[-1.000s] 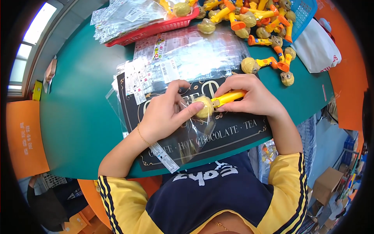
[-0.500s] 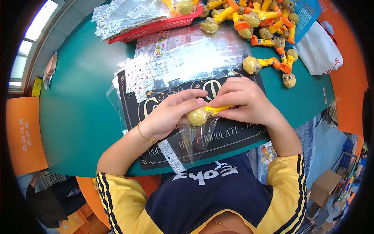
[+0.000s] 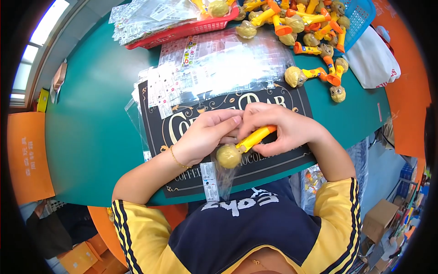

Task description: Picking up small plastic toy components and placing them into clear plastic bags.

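Note:
Just in front of my chest, a toy with a round golden-haired head point(image 3: 229, 156) and a yellow-orange handle slants over a dark printed mat point(image 3: 269, 166). A clear plastic bag point(image 3: 226, 179) with a white printed strip hangs around the head. The fingers of my right hand point(image 3: 287, 127) are closed about the handle and upper bag. My left hand point(image 3: 212, 132) pinches near the bag's upper edge, its fingertips meeting the right ones; exactly what it grips is partly hidden.
Flat clear bags point(image 3: 219, 68) lie stacked beyond the mat. A red basket point(image 3: 182, 33) of bags stands behind them. Similar toys spill from a blue basket point(image 3: 361, 20) at far right, beside a white cloth bag point(image 3: 375, 59). The green table point(image 3: 91, 137) extends left.
The toy has swung, its head dropping toward me and its handle tilting up to the right. The bag's printed strip has shifted right. My right hand has come slightly nearer.

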The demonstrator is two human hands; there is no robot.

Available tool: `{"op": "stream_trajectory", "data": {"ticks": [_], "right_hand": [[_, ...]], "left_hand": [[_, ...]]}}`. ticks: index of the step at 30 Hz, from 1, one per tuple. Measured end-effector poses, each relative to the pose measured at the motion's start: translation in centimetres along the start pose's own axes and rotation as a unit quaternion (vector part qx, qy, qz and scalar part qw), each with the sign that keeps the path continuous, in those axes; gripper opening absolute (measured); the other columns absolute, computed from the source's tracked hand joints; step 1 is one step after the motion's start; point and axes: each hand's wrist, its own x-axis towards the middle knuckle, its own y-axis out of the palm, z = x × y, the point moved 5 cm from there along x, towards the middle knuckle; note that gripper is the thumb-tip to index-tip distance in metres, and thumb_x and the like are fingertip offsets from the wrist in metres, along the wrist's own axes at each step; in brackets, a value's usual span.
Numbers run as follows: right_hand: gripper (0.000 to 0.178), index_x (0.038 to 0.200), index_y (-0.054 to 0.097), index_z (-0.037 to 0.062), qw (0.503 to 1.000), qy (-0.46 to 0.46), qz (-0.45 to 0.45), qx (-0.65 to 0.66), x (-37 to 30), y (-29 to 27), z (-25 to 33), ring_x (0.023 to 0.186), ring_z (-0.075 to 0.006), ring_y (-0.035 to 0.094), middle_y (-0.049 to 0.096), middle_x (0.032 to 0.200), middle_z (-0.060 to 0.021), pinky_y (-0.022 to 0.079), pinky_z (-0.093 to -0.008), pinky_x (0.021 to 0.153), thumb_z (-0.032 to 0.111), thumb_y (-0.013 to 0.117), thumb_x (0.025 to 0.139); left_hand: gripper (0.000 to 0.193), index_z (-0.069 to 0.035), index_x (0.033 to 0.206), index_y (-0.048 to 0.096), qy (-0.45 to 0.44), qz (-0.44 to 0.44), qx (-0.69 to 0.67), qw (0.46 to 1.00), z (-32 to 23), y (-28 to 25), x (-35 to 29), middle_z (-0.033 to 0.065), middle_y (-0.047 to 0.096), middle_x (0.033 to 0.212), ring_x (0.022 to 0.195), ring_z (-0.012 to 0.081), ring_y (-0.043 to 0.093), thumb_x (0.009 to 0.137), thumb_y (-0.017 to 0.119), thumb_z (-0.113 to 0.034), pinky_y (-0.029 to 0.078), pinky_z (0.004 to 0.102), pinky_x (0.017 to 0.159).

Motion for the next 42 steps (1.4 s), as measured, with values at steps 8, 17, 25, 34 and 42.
{"op": "stream_trajectory", "data": {"ticks": [8, 17, 25, 34, 42], "right_hand": [[0.04, 0.116, 0.052, 0.0009, 0.925, 0.085, -0.261, 0.263, -1.4, -3.1, -2.2, 0.106, -0.0146, 0.054, 0.053, 0.116, -0.0064, 0.044, -0.0284, 0.093, -0.007, 0.062, 0.078], [0.051, 0.124, 0.054, 0.0027, 0.952, -0.021, -0.271, -0.14, -1.1, -2.5, 1.3, 0.111, -0.0279, 0.058, 0.058, 0.123, -0.0134, 0.045, -0.0332, 0.094, -0.015, 0.052, 0.076], [0.04, 0.124, 0.054, 0.0022, 0.947, 0.005, -0.322, -0.006, -1.8, -3.3, 0.6, 0.114, -0.0231, 0.056, 0.059, 0.122, -0.0129, 0.044, -0.0324, 0.094, -0.006, 0.052, 0.085], [0.023, 0.099, 0.067, 0.0023, 0.935, 0.012, -0.318, -0.154, -1.9, -3.7, -0.1, 0.09, -0.022, 0.062, 0.067, 0.095, -0.0086, 0.048, -0.0316, 0.079, 0.0, 0.068, 0.077], [0.029, 0.101, 0.067, 0.0038, 0.944, -0.028, -0.267, -0.189, -1.5, -3.8, -0.1, 0.09, -0.0242, 0.062, 0.067, 0.095, -0.0082, 0.048, -0.0329, 0.08, -0.002, 0.068, 0.073]], "left_hand": [[0.038, 0.003, 0.13, 0.045, 0.056, -0.082, 0.041, 0.994, -2.7, 0.6, 0.4, 0.0124, 0.062, 0.112, 0.092, 0.0175, 0.064, 0.098, 0.045, -0.017, 0.052, 0.0274, 0.079], [0.038, -0.001, 0.133, 0.044, 0.079, -0.146, 0.069, 0.984, -4.9, 1.3, 2.0, 0.0113, 0.062, 0.111, 0.09, 0.0164, 0.065, 0.098, 0.044, -0.017, 0.053, 0.0257, 0.076], [0.04, 0.0, 0.133, 0.043, 0.071, -0.158, 0.06, 0.983, -5.2, 1.1, 4.7, 0.0123, 0.061, 0.11, 0.087, 0.0171, 0.065, 0.097, 0.047, -0.016, 0.055, 0.0284, 0.071], [0.039, -0.002, 0.132, 0.044, 0.044, -0.176, 0.038, 0.983, -3.7, 0.4, 5.1, 0.0088, 0.061, 0.11, 0.089, 0.0139, 0.063, 0.097, 0.046, -0.019, 0.053, 0.0256, 0.075], [0.039, -0.002, 0.132, 0.045, 0.041, -0.137, 0.05, 0.988, -4.0, 0.7, 5.2, 0.0092, 0.063, 0.106, 0.09, 0.0125, 0.063, 0.097, 0.046, -0.018, 0.054, 0.0253, 0.073]]}}
